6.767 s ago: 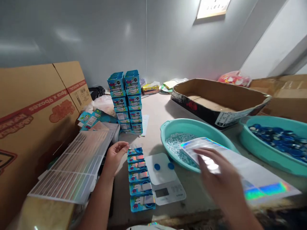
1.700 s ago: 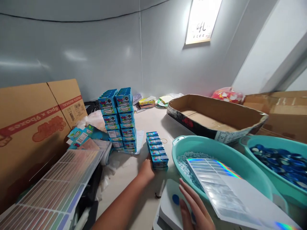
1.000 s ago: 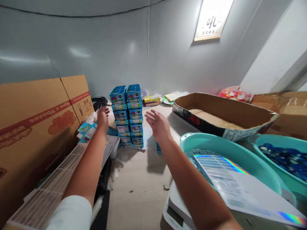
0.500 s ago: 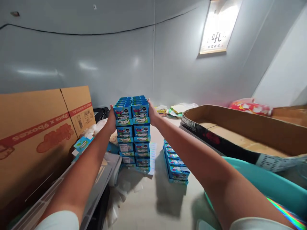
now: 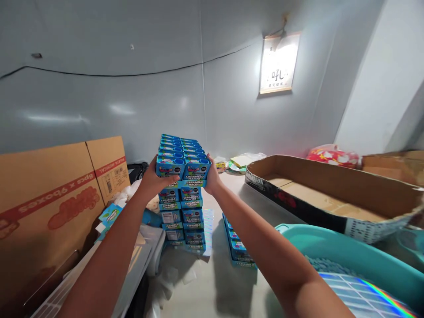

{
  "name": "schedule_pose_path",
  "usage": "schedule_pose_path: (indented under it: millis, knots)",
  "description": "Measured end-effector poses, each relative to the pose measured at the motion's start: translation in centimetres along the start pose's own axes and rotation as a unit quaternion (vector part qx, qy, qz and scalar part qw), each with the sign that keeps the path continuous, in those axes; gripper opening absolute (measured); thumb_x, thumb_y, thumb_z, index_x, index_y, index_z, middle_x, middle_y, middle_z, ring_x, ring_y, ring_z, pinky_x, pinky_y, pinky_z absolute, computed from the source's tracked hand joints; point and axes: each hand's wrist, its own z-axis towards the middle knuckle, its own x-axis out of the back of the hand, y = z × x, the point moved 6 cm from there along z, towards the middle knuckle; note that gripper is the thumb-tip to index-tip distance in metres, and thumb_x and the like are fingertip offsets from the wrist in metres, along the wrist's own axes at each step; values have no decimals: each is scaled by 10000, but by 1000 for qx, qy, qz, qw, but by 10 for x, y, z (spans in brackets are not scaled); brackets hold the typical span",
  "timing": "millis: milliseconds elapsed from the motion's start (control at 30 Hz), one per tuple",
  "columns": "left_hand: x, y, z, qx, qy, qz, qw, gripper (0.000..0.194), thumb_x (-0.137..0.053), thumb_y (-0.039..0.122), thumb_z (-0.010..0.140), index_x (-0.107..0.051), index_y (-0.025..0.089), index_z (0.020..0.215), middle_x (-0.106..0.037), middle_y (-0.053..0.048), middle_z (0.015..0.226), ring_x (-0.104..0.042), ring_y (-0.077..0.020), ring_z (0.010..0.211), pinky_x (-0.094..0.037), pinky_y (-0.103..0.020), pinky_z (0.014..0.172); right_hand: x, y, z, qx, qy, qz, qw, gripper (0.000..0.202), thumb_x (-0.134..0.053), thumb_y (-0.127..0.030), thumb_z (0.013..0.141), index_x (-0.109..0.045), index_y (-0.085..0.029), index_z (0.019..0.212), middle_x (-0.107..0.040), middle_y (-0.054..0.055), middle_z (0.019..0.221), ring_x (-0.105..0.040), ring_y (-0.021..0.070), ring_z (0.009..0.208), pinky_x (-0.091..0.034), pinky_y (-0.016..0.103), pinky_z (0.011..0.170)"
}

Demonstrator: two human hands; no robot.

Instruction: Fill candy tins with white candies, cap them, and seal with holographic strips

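My left hand (image 5: 156, 180) grips the left side of the top display tray of blue candy packs (image 5: 184, 152), its thumb across the front. My right hand (image 5: 213, 177) presses the tray's right side. This tray is tilted, its packs standing in two rows, with "Caramelo Macizo" lettering on the front. Under it rises a stack of similar blue candy trays (image 5: 182, 216), with a shiny sheet (image 5: 208, 229) at its foot. Whether the held tray still touches the stack I cannot tell. Another blue candy tray (image 5: 239, 249) sits to the right, partly hidden by my right forearm.
At left stands a big brown carton (image 5: 62, 190) beside a grey plastic piece (image 5: 139, 251) and plastic bags (image 5: 165, 282). A shallow cardboard tray (image 5: 294, 196) lies at right, behind a turquoise tub (image 5: 357, 251) with small bluish pieces inside. A grey wall (image 5: 149, 101) closes the back.
The top tray has tipped, showing more of the packs' tops. My left thumb has come round onto its front. The view has tilted up and turned slightly right.
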Motion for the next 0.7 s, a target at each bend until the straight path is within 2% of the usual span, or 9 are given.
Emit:
schedule_pose_path:
  millis: [100,200,300,400,467,533,633,700]
  knots:
    - [-1,29,-16,-35,3,21,999,808,-970,515,532,-647,198,1201,-773,-86,1066,-740,-315,1004,-627,-389,842,-6,-14,-24,18,8,-9,1000,620,-478,-777,856,-749,-262,1068,-803,54,920,-739,293,1019,-587,470,905]
    - [-2,55,-50,-32,12,21,999,783,-965,506,551,-646,188,1192,-766,-85,1069,-746,-303,978,-632,-387,842,-9,-26,-64,39,23,-25,999,603,-495,-758,864,-740,-271,1122,-791,42,936,-721,292,1067,-574,492,931]
    - [-7,75,-102,-2,12,-1,1000,840,-961,486,567,-613,206,1277,-759,-82,1113,-749,-294,993,-637,-396,866,-7,-27,-120,46,62,-29,997,582,-497,-741,879,-723,-281,1154,-782,33,947,-705,298,1108,-565,525,945]
    - [-10,81,-167,55,20,-30,998,863,-961,475,569,-598,226,1312,-752,-94,1164,-743,-310,1048,-642,-409,884,-3,-5,-183,-7,91,-25,996,588,-525,-741,859,-722,-269,1150,-789,48,967,-704,318,1123,-571,534,939]
    - [-9,72,-214,109,28,-35,993,833,-959,483,568,-618,229,1285,-756,-100,1148,-743,-321,1054,-646,-420,879,2,21,-225,-60,103,-18,993,597,-564,-741,826,-728,-259,1138,-798,61,982,-713,330,1116,-580,531,931]
    - [-9,52,-261,171,30,-26,984,794,-941,509,592,-633,227,1268,-761,-104,1132,-745,-323,1055,-640,-434,895,9,52,-263,-103,123,-10,987,587,-601,-733,800,-734,-266,1129,-805,61,996,-725,334,1103,-588,525,925]
    - [-8,12,-328,260,27,-18,965,801,-924,553,583,-635,214,1248,-759,-127,1164,-741,-336,1084,-620,-461,937,21,97,-309,-127,157,-5,979,521,-642,-699,795,-748,-303,1117,-810,37,1003,-739,323,1088,-597,506,923]
    - [-7,-11,-366,317,27,-19,948,793,-911,573,583,-637,206,1230,-758,-141,1176,-738,-344,1105,-606,-478,962,30,119,-329,-118,176,-27,977,485,-663,-667,803,-758,-312,1118,-810,31,1022,-734,317,1105,-594,504,936]
